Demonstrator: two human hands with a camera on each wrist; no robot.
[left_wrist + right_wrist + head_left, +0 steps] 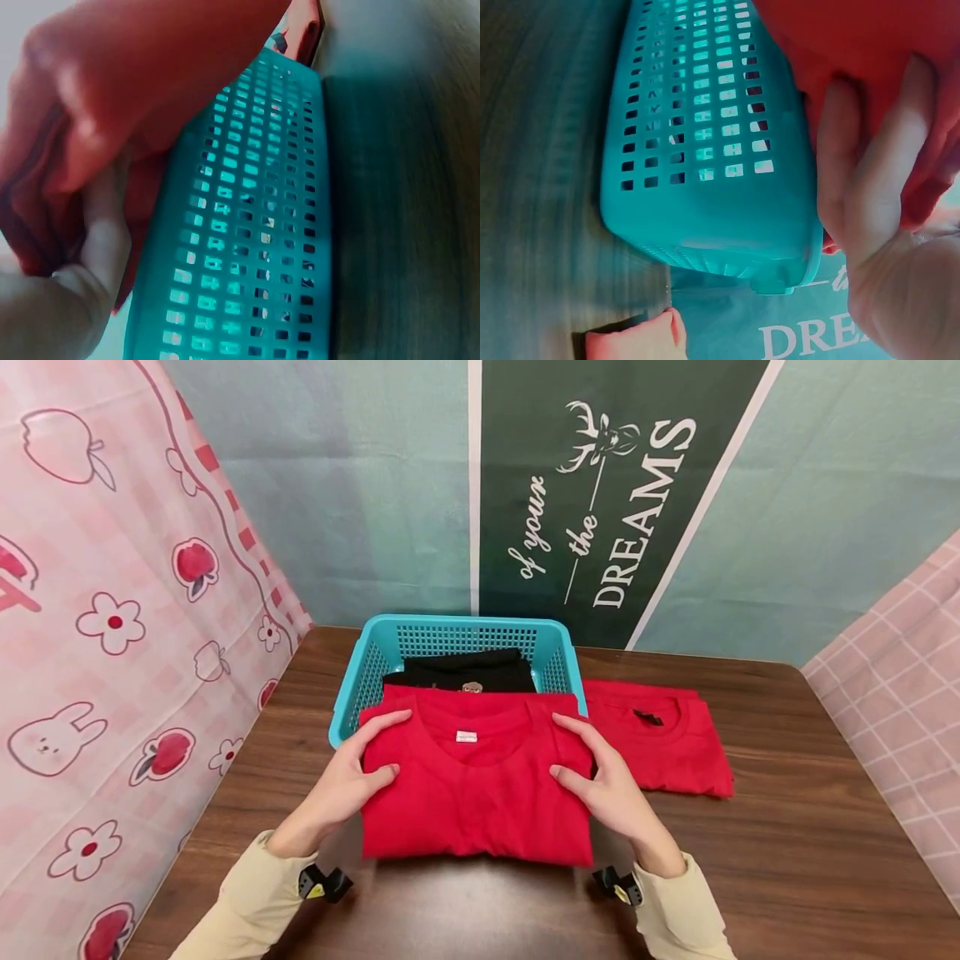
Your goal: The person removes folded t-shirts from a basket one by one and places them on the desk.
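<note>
A folded red T-shirt (pixel 480 802) with a white neck label is held up by its two sides, over the near edge of a turquoise plastic basket (pixel 465 625). My left hand (pixel 348 777) grips its left side, thumb on top and fingers around the edge. On the opposite side my right hand (pixel 603 777) grips the shirt the same way. Both wrist views show fingers bent into the red cloth above the perforated basket wall (pixel 240 210). Black folded clothing (pixel 465 670) lies inside the basket, partly hidden by the shirt.
Right of the basket, another folded red T-shirt (pixel 667 739) with a dark label lies on the brown wooden table (pixel 795 827). A pink patterned cloth (pixel 112 693) hangs at the left, a green printed cloth (pixel 375 485) behind, and a pink checked cloth (pixel 907 693) at the right.
</note>
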